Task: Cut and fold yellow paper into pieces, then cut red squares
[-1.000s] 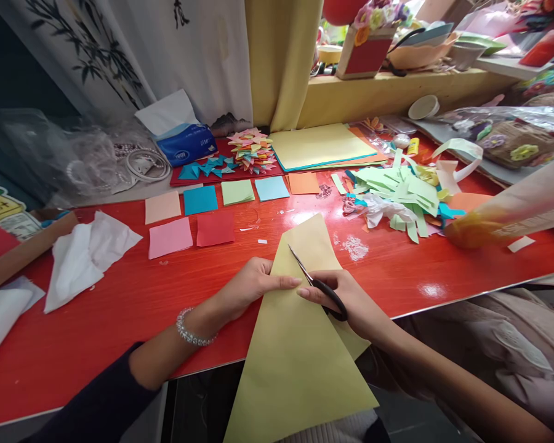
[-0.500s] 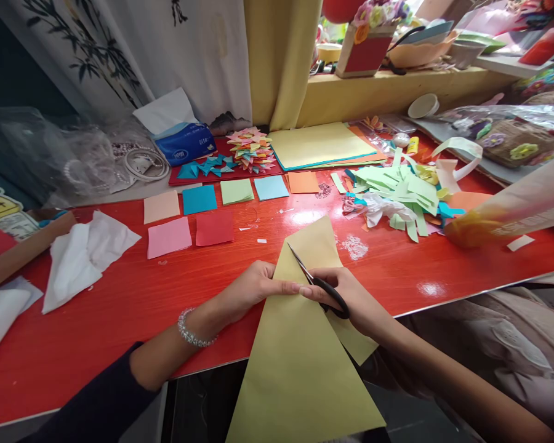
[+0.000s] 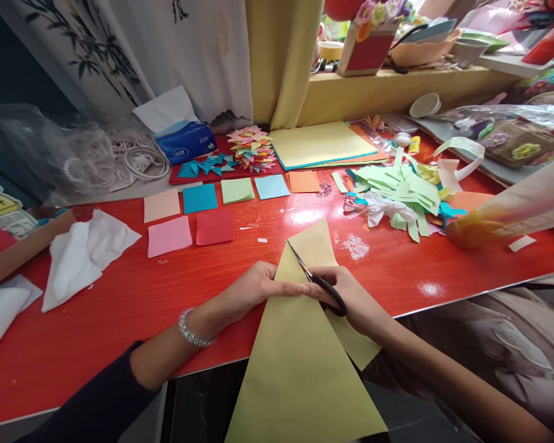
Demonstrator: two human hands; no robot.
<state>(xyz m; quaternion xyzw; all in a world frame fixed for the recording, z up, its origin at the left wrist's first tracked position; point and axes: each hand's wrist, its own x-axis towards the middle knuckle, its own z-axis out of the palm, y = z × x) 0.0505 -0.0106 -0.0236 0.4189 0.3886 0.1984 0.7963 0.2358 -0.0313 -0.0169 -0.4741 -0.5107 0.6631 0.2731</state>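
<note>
A large sheet of yellow paper [image 3: 305,369] hangs over the table's front edge, its upper part lying in a point above the tabletop. My left hand [image 3: 256,286] is closed on the sheet's left side, thumb on top. My right hand [image 3: 346,298] grips black-handled scissors [image 3: 329,290], the blades lying over the paper and pointing up and left. Both thumbs meet on the sheet. A second flap of the yellow paper shows to the right, beneath the scissors.
Small paper squares in stacks, such as pink [image 3: 169,236] and red [image 3: 215,227], lie beyond my left hand. Green paper scraps [image 3: 401,189] are heaped at right. Larger coloured sheets [image 3: 323,144] lie at the back beside a blue tissue pack [image 3: 184,141]. Crumpled tissue [image 3: 83,252] rests at left.
The top of the yellow paper has shifted very slightly left and down. Both hands and the scissors stay almost where they were.
</note>
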